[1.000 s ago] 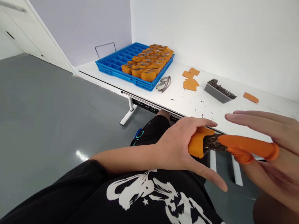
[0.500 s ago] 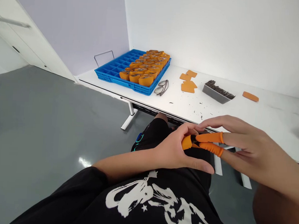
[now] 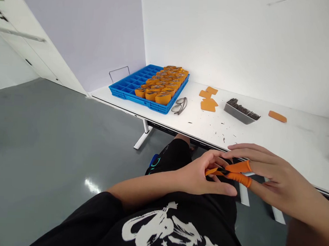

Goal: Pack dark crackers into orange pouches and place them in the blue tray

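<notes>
My left hand [image 3: 196, 177] curls its fingers round an orange pouch [image 3: 211, 172], while its thumb stretches out to the right. A small dark piece [image 3: 222, 171] shows at the pouch's right end, largely hidden by fingers. My right hand [image 3: 281, 174] wears orange finger cots on its thumb and index finger, and their tips pinch together on that dark piece. Its other fingers extend over the left hand's fingertips. Both hands are above my lap, just in front of the table edge.
On the white table [image 3: 206, 125] stands a blue compartment tray [image 3: 143, 102] partly filled with orange pouches [image 3: 163, 97]. Eyeglasses [image 3: 179, 106], loose orange pieces [image 3: 208, 104], a grey box [image 3: 239, 114] of dark strips, a single orange piece [image 3: 278, 116] and dark scraps lie rightward.
The view has tilted slightly, so everything sits lower. The pouch has turned to show a thinner, more edge-on side between my hands. My right hand still pinches at its end.
</notes>
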The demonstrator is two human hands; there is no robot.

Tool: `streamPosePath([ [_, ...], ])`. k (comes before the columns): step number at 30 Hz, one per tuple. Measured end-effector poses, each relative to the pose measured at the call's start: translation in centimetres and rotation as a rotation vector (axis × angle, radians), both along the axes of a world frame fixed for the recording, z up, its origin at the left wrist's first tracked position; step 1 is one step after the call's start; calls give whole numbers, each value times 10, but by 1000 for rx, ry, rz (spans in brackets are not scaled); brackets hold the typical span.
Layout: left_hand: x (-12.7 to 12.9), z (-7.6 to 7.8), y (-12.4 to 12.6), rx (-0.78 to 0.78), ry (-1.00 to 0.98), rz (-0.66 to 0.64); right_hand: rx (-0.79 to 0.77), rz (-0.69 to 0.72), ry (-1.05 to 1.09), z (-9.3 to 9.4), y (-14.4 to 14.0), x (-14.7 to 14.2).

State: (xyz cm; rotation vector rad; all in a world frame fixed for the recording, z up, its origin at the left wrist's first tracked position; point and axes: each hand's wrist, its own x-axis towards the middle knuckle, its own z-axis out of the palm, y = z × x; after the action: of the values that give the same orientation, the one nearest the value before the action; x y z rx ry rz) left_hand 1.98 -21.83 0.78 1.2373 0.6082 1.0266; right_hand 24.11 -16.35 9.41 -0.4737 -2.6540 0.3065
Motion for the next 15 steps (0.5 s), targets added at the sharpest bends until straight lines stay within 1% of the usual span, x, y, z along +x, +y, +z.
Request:
streamPosePath([
  [2,3,-1,7,-15,-24,96,29,-33,19,0,8,8],
  [4,5,-2,16,-12,-19,173,22,-79,45,0,16,14],
  [8,7,-8,40,-42,15,284,-5,-226,158,-6,32,18],
  [11,9,-13,63,-49,40,287,-32,-323,166,-18,46,17],
  [13,10,-12,80,-30,68,267,-69,-324,124,-23,57,17],
  [15,9,-9,96,-3,94,270,-106,-304,93,-23,71,19],
])
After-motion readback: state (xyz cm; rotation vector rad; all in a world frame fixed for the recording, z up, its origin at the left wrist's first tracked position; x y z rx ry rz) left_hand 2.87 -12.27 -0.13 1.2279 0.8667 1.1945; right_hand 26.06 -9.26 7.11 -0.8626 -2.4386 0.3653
